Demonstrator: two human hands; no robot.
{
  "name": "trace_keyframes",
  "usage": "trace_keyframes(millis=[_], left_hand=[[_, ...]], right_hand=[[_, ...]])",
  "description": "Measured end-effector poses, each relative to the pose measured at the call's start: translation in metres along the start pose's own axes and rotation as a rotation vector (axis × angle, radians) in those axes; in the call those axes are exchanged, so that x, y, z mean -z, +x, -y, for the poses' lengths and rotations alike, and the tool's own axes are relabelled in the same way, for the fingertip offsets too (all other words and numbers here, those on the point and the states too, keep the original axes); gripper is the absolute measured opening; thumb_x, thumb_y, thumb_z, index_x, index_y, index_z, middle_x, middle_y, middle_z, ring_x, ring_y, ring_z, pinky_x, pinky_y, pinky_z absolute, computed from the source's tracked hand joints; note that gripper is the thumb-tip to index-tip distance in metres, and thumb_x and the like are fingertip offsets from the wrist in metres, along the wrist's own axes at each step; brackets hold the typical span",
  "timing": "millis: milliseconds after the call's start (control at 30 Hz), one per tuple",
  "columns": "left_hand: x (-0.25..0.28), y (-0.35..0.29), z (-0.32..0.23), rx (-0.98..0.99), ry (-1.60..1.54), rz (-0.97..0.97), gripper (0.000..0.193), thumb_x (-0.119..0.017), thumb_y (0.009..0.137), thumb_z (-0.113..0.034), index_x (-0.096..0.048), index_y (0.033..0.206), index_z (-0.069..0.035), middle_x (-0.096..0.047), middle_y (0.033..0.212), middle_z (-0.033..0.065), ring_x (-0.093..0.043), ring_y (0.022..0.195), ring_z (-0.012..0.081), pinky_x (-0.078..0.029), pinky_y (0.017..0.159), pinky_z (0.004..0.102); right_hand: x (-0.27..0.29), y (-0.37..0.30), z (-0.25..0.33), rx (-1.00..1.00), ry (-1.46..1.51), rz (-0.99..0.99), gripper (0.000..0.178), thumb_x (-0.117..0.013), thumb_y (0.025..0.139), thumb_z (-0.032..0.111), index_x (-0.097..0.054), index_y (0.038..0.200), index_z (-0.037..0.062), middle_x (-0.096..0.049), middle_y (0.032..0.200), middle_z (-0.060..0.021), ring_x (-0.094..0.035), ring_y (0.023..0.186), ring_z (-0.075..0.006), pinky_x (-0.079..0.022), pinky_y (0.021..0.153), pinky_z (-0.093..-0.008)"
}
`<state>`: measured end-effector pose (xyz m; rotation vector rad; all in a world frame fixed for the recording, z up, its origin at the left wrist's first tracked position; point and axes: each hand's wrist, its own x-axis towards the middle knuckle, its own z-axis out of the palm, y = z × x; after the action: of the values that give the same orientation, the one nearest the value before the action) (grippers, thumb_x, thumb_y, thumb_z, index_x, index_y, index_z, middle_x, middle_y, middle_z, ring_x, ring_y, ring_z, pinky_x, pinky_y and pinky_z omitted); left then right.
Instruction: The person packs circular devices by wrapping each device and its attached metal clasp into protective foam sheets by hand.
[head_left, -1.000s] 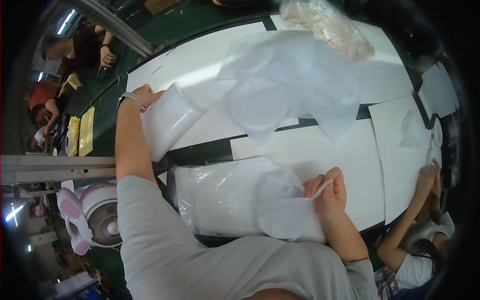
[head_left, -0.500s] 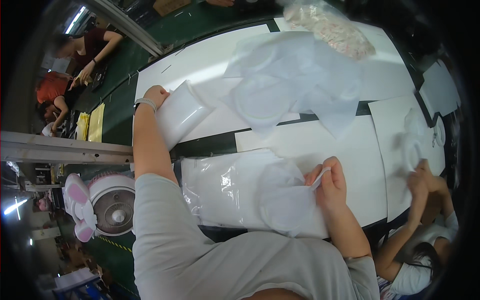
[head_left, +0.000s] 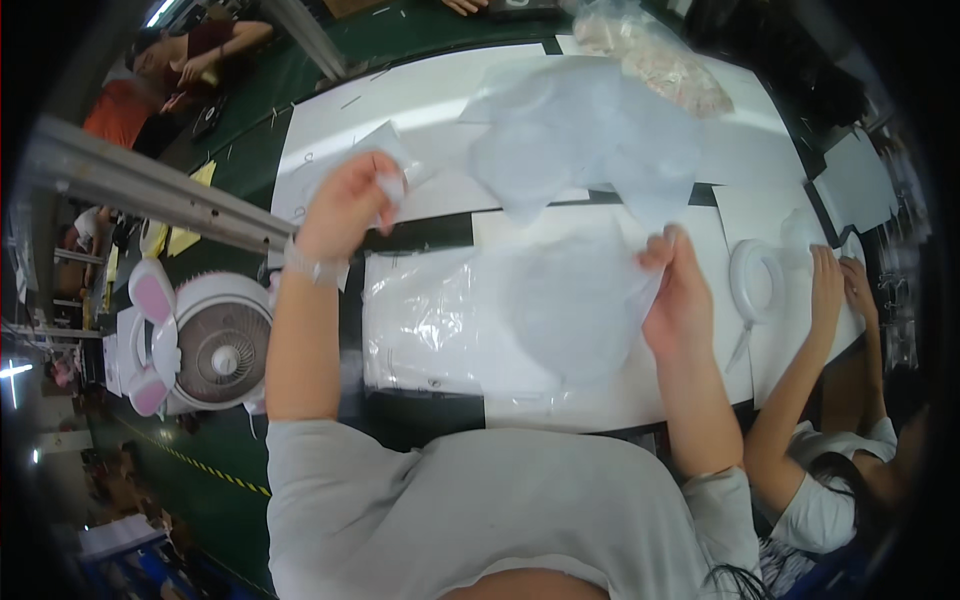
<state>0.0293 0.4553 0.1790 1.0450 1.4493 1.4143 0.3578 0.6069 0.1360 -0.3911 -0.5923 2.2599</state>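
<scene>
My left hand (head_left: 345, 205) is raised above the table's left part and pinches a small clear plastic bag (head_left: 385, 160) by its corner. My right hand (head_left: 680, 290) grips the right edge of a pale translucent garment piece (head_left: 575, 300) that lies on a stack of clear plastic bags (head_left: 430, 325) in front of me. A bigger heap of crumpled pale translucent fabric (head_left: 590, 135) sits farther back on the white table (head_left: 420, 100).
A white desk fan with pink ears (head_left: 205, 345) stands to my left. A co-worker's hands (head_left: 835, 280) work beside a white ring (head_left: 755, 275) at the right. A clear bag of pinkish items (head_left: 655, 55) lies at the back. People sit far left.
My left hand has drawn back toward me from the far left, lifting the small clear bag. My right hand stays on the garment piece. The view shifted closer.
</scene>
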Motion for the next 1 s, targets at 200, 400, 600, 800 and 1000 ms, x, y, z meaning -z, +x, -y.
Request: trace_keyframes(millis=[200,400,600,800,1000], left_hand=[[-0.056,-0.132,0.052,0.187,-0.158,0.02,0.013,-0.054,0.087,0.003,-0.053,0.097,-0.005,-0.055,0.08,-0.0009,-0.054,0.067,0.0052,-0.046,0.06,0.0203],[-0.063,-0.182,0.085,0.142,-0.26,-0.22,0.011,-0.05,0.092,0.001,-0.05,0.101,-0.006,-0.052,0.083,0.0016,-0.05,0.066,0.007,-0.043,0.059,0.0209],[-0.056,-0.188,0.1,0.024,-0.492,-0.421,0.018,-0.044,0.093,0.0,-0.049,0.11,-0.005,-0.051,0.083,0.0024,-0.045,0.063,0.0074,-0.038,0.056,0.0214],[-0.063,-0.164,0.079,-0.055,-0.432,-0.382,0.023,-0.04,0.095,-0.001,-0.054,0.113,0.0,-0.048,0.077,0.0007,-0.039,0.06,0.0078,-0.033,0.054,0.0225],[-0.103,-0.113,0.088,0.014,-0.56,-0.316,0.03,-0.049,0.095,-0.013,-0.054,0.121,0.002,-0.06,0.116,0.0112,-0.059,0.107,0.019,-0.05,0.087,0.03]], right_hand=[[-0.106,0.067,-0.025,0.08,-0.074,0.274,0.012,-0.043,0.101,0.017,-0.047,0.099,0.0061,-0.052,0.082,-0.0038,-0.052,0.076,-0.016,-0.042,0.101,-0.0451],[-0.143,0.202,-0.035,0.391,0.09,0.094,0.014,-0.051,0.094,0.007,-0.061,0.102,0.0005,-0.064,0.085,-0.0072,-0.058,0.068,-0.0137,-0.047,0.06,-0.0288],[-0.057,0.212,-0.094,0.253,-0.424,-0.14,0.021,-0.051,0.097,0.023,-0.052,0.093,0.0016,-0.063,0.084,-0.0102,-0.049,0.07,-0.0176,-0.042,0.073,-0.0277],[-0.046,0.122,-0.116,0.95,-1.328,0.115,0.043,-0.064,0.085,0.009,-0.048,0.124,0.0022,-0.057,0.12,-0.011,-0.054,0.105,-0.0232,-0.044,0.092,-0.0338],[-0.062,-0.002,-0.128,0.867,-1.501,1.062,0.043,-0.068,0.075,0.016,-0.061,0.117,0.0087,-0.057,0.124,-0.0107,-0.055,0.113,-0.0299,-0.045,0.095,-0.0414]])
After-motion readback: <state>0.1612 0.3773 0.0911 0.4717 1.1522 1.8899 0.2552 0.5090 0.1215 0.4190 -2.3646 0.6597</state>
